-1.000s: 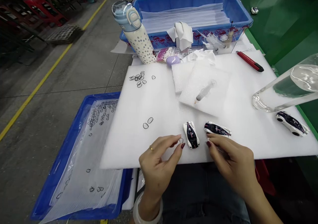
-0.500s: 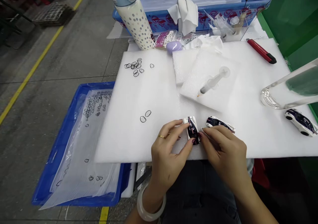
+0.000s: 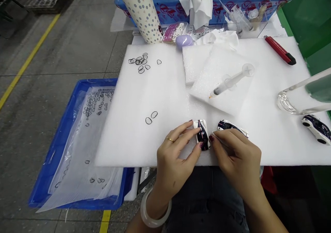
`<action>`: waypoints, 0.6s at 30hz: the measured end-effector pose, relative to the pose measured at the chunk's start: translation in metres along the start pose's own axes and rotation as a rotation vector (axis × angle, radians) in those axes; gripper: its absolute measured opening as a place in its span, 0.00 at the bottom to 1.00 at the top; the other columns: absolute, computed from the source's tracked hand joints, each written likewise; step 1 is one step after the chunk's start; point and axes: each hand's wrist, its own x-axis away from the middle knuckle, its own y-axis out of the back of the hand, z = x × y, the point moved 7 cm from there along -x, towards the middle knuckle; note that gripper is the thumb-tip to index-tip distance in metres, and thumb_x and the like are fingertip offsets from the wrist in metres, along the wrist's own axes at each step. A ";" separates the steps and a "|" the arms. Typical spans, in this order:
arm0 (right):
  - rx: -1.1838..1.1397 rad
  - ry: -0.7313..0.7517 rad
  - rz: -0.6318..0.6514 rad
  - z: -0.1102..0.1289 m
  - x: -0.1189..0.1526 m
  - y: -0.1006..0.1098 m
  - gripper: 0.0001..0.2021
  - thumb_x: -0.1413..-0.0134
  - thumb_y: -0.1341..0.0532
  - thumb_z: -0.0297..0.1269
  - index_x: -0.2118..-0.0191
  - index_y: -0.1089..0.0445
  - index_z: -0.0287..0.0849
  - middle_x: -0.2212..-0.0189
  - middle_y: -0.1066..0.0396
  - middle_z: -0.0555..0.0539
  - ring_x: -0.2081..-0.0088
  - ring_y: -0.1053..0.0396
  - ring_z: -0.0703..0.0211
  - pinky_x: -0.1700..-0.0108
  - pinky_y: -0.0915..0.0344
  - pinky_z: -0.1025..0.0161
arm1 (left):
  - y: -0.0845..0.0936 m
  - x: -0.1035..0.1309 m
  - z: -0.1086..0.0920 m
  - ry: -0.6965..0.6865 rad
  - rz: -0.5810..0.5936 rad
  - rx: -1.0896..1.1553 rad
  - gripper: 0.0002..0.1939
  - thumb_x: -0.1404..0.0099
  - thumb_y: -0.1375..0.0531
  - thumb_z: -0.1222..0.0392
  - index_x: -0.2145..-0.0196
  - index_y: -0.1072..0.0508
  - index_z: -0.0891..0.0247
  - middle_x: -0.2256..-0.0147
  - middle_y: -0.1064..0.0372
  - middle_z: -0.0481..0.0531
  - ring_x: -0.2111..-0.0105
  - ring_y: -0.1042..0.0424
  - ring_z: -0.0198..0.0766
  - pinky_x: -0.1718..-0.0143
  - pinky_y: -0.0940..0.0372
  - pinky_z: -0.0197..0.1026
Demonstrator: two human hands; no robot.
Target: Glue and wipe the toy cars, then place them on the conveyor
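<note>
A small white and dark blue toy car (image 3: pixel 202 135) stands on the white foam board (image 3: pixel 124 136) near its front edge. My left hand (image 3: pixel 177 153) grips it from the left, with fingers and thumb on its body. Just right of that car, my right hand (image 3: pixel 236 157) is closed in a pinch; what sits between its fingertips is too small to make out. Behind the right hand lies a second toy car (image 3: pixel 231 127), partly covered by the fingers. A third toy car (image 3: pixel 317 129) is at the far right.
A syringe (image 3: pixel 230 82) lies on foam sheets behind the hands. A clear cylinder (image 3: pixel 305 93) and red cutter (image 3: pixel 280 50) are at the right. Thin black rings (image 3: pixel 139 60) lie left. A dotted bottle (image 3: pixel 143 12) and blue bin (image 3: pixel 170 14) stand behind; a blue tray (image 3: pixel 59 122) is lower left.
The camera view has shifted slightly. My right hand has moved a little away from the gripped car, opening a small gap between its fingertips and the car.
</note>
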 end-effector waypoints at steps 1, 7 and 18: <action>0.018 0.002 -0.005 0.000 0.000 0.000 0.05 0.38 0.39 0.29 0.64 0.26 0.42 0.69 0.24 0.49 0.71 0.27 0.65 0.71 0.34 0.69 | 0.000 0.000 0.000 -0.001 -0.003 0.000 0.14 0.35 0.36 0.66 0.51 0.21 0.61 0.48 0.24 0.55 0.50 0.23 0.42 0.46 0.24 0.47; 0.054 0.045 -0.037 0.003 0.000 -0.001 0.04 0.39 0.38 0.29 0.65 0.26 0.42 0.69 0.25 0.50 0.71 0.27 0.65 0.72 0.35 0.69 | 0.002 0.000 -0.003 -0.014 -0.010 -0.004 0.14 0.35 0.36 0.67 0.51 0.21 0.62 0.48 0.24 0.55 0.51 0.23 0.41 0.47 0.24 0.46; 0.061 0.072 -0.052 0.003 0.001 -0.005 0.05 0.39 0.37 0.29 0.68 0.28 0.41 0.70 0.27 0.49 0.74 0.30 0.67 0.73 0.37 0.69 | 0.001 -0.003 -0.001 0.020 0.001 0.015 0.14 0.36 0.37 0.67 0.52 0.21 0.60 0.49 0.24 0.53 0.51 0.24 0.40 0.45 0.25 0.46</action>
